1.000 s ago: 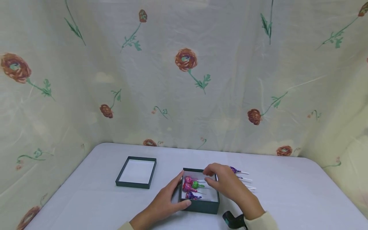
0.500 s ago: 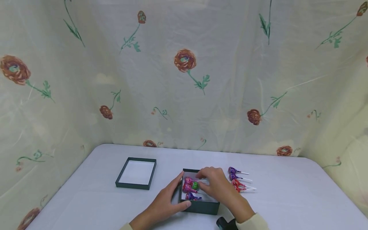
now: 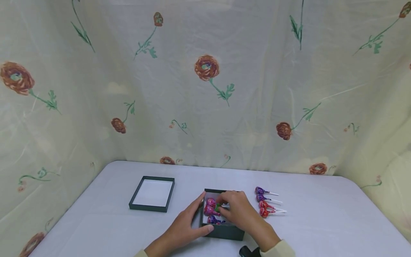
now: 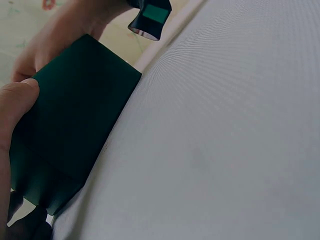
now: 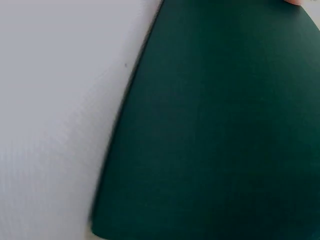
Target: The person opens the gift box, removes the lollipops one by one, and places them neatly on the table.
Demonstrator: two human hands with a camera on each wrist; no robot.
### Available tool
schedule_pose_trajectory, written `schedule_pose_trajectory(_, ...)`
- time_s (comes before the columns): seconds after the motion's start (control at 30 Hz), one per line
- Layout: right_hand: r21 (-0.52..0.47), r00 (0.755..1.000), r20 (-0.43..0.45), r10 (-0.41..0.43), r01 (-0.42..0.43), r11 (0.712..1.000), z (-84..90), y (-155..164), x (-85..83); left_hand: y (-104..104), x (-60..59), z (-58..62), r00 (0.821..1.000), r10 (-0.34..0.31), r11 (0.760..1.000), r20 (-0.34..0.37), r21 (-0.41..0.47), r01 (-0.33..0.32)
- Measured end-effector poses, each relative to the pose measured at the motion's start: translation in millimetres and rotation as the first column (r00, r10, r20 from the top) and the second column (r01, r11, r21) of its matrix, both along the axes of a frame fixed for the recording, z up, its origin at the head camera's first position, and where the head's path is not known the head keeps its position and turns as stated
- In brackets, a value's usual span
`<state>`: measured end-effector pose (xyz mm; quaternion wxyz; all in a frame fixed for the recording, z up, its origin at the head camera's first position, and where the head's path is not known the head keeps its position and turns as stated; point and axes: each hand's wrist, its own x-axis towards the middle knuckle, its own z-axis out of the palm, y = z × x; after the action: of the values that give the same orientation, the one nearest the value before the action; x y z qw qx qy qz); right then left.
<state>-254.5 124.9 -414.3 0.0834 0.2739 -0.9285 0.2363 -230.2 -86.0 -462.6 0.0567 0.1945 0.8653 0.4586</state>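
My left hand point(image 3: 183, 224) grips the left side of a dark green box point(image 3: 226, 232), its thumb over the front edge. In the left wrist view the thumb point(image 4: 22, 95) presses on the box wall point(image 4: 85, 110). Inside lie pink lollipops point(image 3: 210, 210) and a purple lollipop point(image 3: 213, 220) near the front. My right hand point(image 3: 239, 211) reaches over the right side and pinches a green lollipop point(image 3: 217, 207), its stick hidden by the hand. The box's outer wall point(image 5: 210, 120) fills most of the right wrist view.
The square lid point(image 3: 152, 207), white inside with a dark green rim, lies left of the box. Right of the box, purple lollipops point(image 3: 260, 197) and red lollipops point(image 3: 264, 212) lie in a column, sticks pointing right. A white cloth point(image 3: 106, 228) covers the table.
My right hand has moved left and down into the box, and its fingers have closed on the green lollipop. The red and purple lollipops have come into full view. My left hand stays put.
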Motion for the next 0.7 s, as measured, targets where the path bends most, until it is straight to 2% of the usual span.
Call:
schedule_pose_trajectory(0.13,0.021,1.000,0.010,-0.020,0.020,1.000,-1.2,-0.6,0.0,0.0,0.0,-0.2,1.000,-0.001,1.000,0.001,-0.002,0.001)
schedule_pose_trajectory(0.43,0.143,0.998,0.037,-0.047,0.041,0.989,-2.0,-1.9,-0.2,0.1,1.1,0.0,1.000,0.003,1.000,-0.003,-0.009,-0.003)
schedule_pose_trajectory(0.7,0.138,0.999,0.036,-0.027,0.021,0.990,-1.8,-0.6,-0.6,0.2,0.9,-1.3,1.000,-0.004,1.000,-0.014,-0.009,0.004)
